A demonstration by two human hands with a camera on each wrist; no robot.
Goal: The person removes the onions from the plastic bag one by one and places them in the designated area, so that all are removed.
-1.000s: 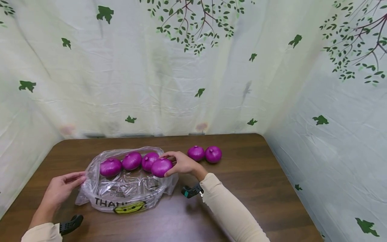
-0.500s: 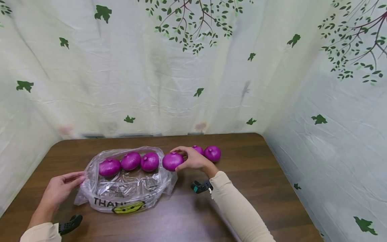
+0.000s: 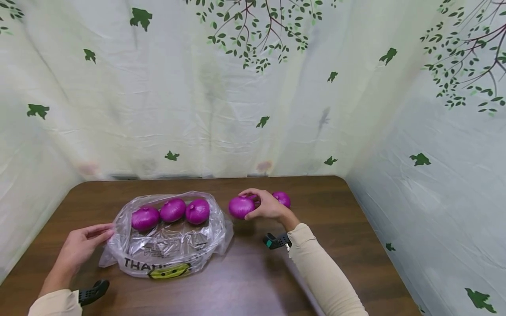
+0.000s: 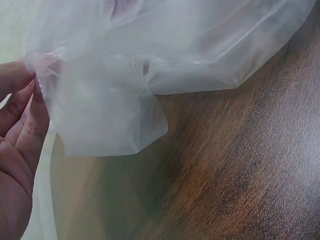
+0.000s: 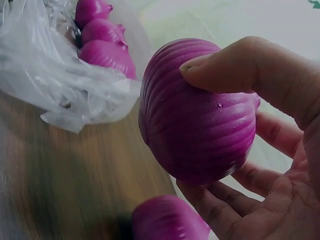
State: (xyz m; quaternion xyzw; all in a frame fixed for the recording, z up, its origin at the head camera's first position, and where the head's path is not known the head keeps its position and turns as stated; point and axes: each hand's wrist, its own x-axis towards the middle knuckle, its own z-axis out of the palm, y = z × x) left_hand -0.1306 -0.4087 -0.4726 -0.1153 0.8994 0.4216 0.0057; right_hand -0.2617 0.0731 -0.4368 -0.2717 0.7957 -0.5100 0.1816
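Carrying a round purple onion away from a transparent plastic bag.
The right hand, fingers curled round it, has moved right of the bag, leaving three purple onions inside; the left hand pinches its left rim.

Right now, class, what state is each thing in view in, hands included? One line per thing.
Plastic bag: mouth open, partly filled.
Three bagged onions: whole, side by side.
Left hand: pinching the bag's edge.
Right hand: gripping an onion outside the bag.
Far-right onion: on the table, partly hidden by the right hand.
Patterned sheet: hanging behind the table.
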